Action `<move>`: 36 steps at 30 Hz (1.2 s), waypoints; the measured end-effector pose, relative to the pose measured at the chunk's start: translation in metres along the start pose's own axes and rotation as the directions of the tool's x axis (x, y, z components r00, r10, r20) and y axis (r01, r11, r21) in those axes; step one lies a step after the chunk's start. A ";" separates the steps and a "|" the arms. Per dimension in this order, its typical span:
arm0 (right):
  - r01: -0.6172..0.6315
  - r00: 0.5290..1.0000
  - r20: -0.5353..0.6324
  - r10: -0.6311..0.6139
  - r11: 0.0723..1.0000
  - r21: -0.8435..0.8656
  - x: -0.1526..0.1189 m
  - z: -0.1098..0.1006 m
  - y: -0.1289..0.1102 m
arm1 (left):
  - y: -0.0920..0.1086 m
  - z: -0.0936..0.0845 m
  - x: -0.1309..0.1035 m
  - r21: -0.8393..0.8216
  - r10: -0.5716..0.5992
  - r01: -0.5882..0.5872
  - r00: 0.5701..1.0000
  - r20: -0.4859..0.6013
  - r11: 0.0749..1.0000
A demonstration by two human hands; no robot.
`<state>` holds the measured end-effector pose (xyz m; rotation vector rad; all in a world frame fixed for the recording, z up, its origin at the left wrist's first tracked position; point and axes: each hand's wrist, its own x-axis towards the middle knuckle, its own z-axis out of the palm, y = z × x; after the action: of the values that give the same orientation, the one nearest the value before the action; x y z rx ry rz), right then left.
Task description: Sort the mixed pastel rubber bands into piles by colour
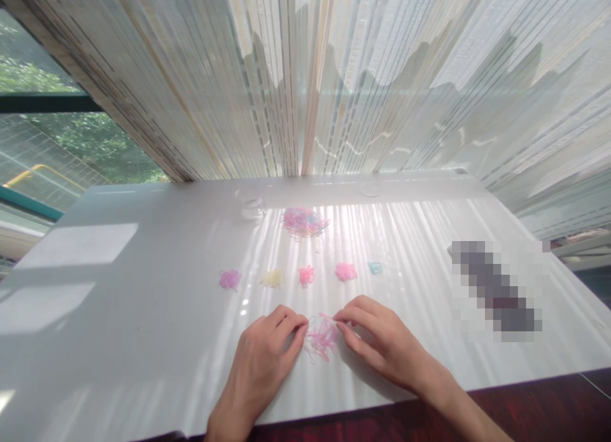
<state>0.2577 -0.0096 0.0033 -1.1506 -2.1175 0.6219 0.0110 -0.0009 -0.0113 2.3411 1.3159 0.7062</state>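
Observation:
A loose pile of mixed pink, purple and pale bands [323,338] lies on the white table between my hands. My left hand [270,343] is at the pile's left edge, thumb and index fingertips pressed together; what they hold is too small to tell. At the upper right edge of the pile, my right hand [382,340] has its thumb and index finger close together, touching the bands. Beyond the hands is a row of small piles: purple [230,278], yellow [272,277], red-pink [306,275], pink [346,271] and blue [375,267].
A larger mixed pile of bands [304,222] lies farther back. Left of it stands a clear jar [252,207], with a clear round lid [369,193] at the back right. A blurred dark object [499,292] is on the right. Striped curtains [305,79] hang behind the table.

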 end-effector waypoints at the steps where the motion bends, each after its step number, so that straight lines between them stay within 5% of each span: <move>1: -0.024 0.999 -0.035 0.025 0.999 0.029 -0.005 0.004 -0.001 | -0.001 0.001 0.000 -0.008 0.004 -0.004 1.000 -0.006 1.000; 8: -0.075 0.980 -0.181 0.089 0.994 0.080 -0.012 0.027 -0.005 | -0.002 0.001 -0.005 -0.100 0.061 -0.069 0.994 -0.086 0.993; 19: 0.035 0.984 -0.177 -0.012 0.991 0.129 -0.011 0.037 -0.005 | 0.004 0.005 -0.007 -0.210 0.157 -0.190 0.974 -0.166 0.959; 36: 0.032 0.984 -0.179 -0.009 0.992 0.125 -0.010 0.036 -0.006 | 0.005 0.006 -0.010 -0.213 0.143 -0.178 0.975 -0.168 0.961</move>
<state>0.2325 -0.0253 -0.0205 -1.0712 -1.9084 0.6122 0.0134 -0.0120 -0.0159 2.2610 1.0462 1.0456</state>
